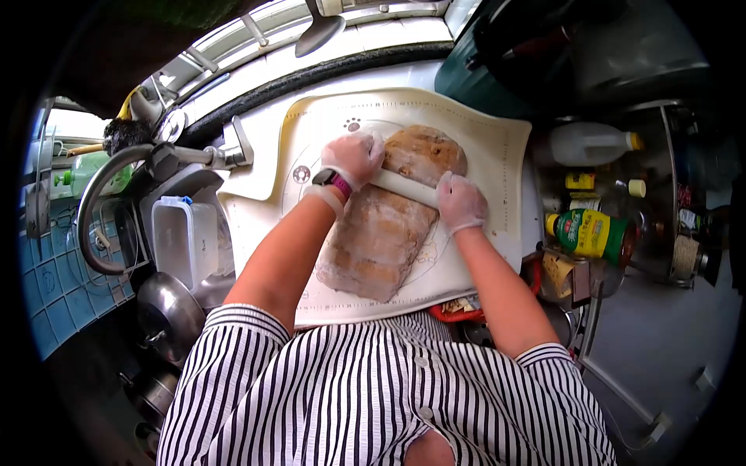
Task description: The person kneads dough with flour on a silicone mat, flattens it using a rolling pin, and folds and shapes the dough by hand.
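A white rolling pin [406,188] lies across a long slab of floured brown dough [375,247]. My left hand [356,158], in a clear glove with a watch at the wrist, is wrapped round the pin's left end. Round its right end closes my right hand [462,203], gloved as well. The dough extends beyond the pin on both sides, and its far part is lumpy with darker bits. Underneath is a cream kneading mat [486,140] with printed marks along its edge. The strip of dough below the pin is hidden.
Left of the mat are a curved faucet [97,194], a clear plastic container [185,241] and a metal pot lid [167,307]. On the right, a shelf holds a yellow-green bottle [590,233] and a white jug [587,144]. A dark green bin-like object [474,74] stands behind.
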Motion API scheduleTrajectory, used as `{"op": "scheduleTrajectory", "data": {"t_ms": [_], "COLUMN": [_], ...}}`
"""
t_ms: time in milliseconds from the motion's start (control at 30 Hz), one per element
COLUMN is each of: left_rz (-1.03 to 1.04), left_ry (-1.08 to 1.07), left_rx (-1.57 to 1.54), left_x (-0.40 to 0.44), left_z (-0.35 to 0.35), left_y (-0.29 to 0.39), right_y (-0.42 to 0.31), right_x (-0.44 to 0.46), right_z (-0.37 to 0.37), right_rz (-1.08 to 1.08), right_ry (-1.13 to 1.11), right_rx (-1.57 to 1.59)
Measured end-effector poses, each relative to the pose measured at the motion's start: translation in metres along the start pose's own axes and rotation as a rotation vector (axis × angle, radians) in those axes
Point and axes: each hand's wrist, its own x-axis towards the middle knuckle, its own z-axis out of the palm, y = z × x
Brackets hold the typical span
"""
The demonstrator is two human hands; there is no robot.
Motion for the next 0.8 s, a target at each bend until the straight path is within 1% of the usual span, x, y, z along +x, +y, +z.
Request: {"op": "scheduleTrajectory", "data": {"t_ms": [33, 67, 133, 167, 233, 267, 300, 367, 400, 433, 467, 533, 600, 667, 700, 733, 767, 800], "left_rz": [-0.041, -0.04, -0.066, -0.058, -0.082, -0.108, -0.092, -0.067, -0.046, -0.064, -0.072, -0.044, -0.031, -0.088, -0.179, -0.172, -0.207, -0.244], "left_ry": [0.017, 0.023, 0.075, 0.049, 0.049, 0.051, 0.088, 0.114, 0.128, 0.137, 0.132, 0.071, 0.069, 0.064, 0.011, 0.029, 0.013, -0.009], "left_rx": [-0.031, -0.03, -0.089, -0.136, -0.184, -0.232, -0.17, -0.129, -0.084, -0.15, -0.145, -0.107, -0.092, -0.091, -0.072, -0.069, -0.081, -0.096], "left_x": [0.0, -0.006, -0.006, -0.005, 0.003, 0.009, 0.018, 0.019, 0.018, 0.016, 0.025, 0.028, 0.038, 0.041, 0.042, 0.039, 0.034, 0.029], "left_z": [0.003, 0.004, -0.005, -0.013, -0.042, -0.049, -0.039, 0.004, 0.018, 0.012, 0.006, 0.004, 0.01, 0.009, 0.009, 0.008, 0.008, 0.008], "left_y": [0.0, 0.001, 0.008, 0.011, 0.035, 0.042, 0.039, 0.017, 0.008, 0.013, 0.016, 0.019, 0.016, 0.018, 0.018, 0.018, 0.019, 0.022], "right_y": [-0.002, -0.003, -0.013, -0.016, -0.019, -0.015, -0.009, 0.0, 0.002, 0.002, 0.005, 0.01, 0.011, 0.007, 0.005, 0.005, 0.007, 0.007], "right_x": [0.002, -0.001, 0.006, 0.007, 0.01, 0.015, 0.022, 0.031, 0.026, 0.026, 0.03, 0.027, 0.029, 0.029, 0.026, 0.028, 0.031, 0.031], "right_z": [-0.005, -0.013, -0.039, -0.054, -0.08, -0.079, -0.072, -0.051, -0.036, -0.025, -0.017, -0.008, -0.004, -0.008, -0.01, -0.013, -0.019, -0.033], "right_rz": [0.082, 0.078, 0.146, 0.148, 0.132, 0.13, 0.106, 0.074, 0.101, 0.126, 0.123, 0.131, 0.136, 0.176, 0.17, 0.175, 0.181, 0.175], "right_ry": [-0.109, -0.104, -0.232, -0.228, -0.14, -0.135, -0.12, -0.106, -0.123, -0.141, -0.15, -0.056, -0.035, -0.032, -0.023, -0.097, -0.17, -0.156], "right_rx": [-0.001, 0.0, -0.056, -0.056, -0.084, -0.087, -0.091, -0.092, -0.073, -0.052, -0.049, -0.055, -0.055, -0.035, -0.029, -0.04, -0.057, -0.06]}}
